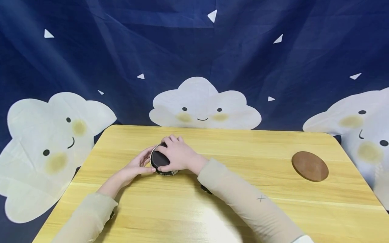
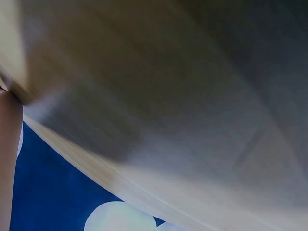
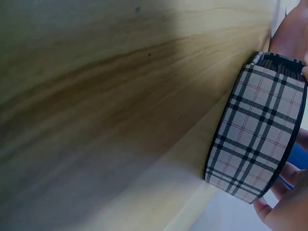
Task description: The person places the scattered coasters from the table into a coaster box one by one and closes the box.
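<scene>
A short round case (image 1: 160, 160) with a flat black top and a plaid side stands on the table, left of its middle. In the right wrist view its plaid wall (image 3: 257, 130) shows black rims and a dark ribbed part at one end. My left hand (image 1: 138, 167) holds it from the left, thumb near its front edge. Over the top and right side, my right hand (image 1: 177, 153) grips the case with spread, bent fingers. Only a strip of the left hand (image 2: 9, 159) appears in the left wrist view, and the case is not visible there.
A flat brown disc (image 1: 310, 166) lies on the right part of the wooden table (image 1: 243, 148). Behind the table hangs a dark blue cloth (image 1: 182, 44) printed with white clouds and triangles.
</scene>
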`<state>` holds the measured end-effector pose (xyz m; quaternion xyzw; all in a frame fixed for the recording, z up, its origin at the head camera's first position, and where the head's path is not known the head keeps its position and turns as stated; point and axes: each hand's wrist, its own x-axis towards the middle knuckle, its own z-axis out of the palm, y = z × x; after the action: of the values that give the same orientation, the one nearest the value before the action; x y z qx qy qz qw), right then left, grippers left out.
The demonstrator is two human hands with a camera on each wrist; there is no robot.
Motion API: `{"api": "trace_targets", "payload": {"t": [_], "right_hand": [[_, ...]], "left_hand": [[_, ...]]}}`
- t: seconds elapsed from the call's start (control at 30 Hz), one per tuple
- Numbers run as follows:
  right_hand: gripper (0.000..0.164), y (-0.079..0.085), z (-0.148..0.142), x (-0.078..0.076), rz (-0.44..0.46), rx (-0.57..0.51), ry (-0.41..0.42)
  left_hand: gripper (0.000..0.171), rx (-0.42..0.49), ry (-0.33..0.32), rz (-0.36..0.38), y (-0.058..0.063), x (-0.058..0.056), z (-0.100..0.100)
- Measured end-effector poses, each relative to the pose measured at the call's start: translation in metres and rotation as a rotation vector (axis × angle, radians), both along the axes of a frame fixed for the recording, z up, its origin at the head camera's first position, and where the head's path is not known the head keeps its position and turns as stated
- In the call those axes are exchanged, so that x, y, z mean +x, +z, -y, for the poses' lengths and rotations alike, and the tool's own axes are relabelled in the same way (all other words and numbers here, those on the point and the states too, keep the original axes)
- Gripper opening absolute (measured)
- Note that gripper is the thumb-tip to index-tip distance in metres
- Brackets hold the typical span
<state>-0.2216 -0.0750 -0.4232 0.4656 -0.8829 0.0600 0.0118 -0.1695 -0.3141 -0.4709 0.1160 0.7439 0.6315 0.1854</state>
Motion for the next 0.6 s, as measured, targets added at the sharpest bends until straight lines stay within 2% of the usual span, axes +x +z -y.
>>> {"api": "trace_targets", "payload": {"t": [0.27, 0.6], "right_hand": [[0.066, -0.0018, -0.0004, 0.0034, 0.016, 0.002, -0.025], [0.068, -0.0026, -0.0015, 0.0054, 0.021, 0.01, -0.047]], "left_hand": [[0.094, 0.007, -0.004, -0.012, -0.0002, 0.0007, -0.0001], [0.096, 0.003, 0.001, 0.006, 0.0014, 0.001, -0.0007]]}}
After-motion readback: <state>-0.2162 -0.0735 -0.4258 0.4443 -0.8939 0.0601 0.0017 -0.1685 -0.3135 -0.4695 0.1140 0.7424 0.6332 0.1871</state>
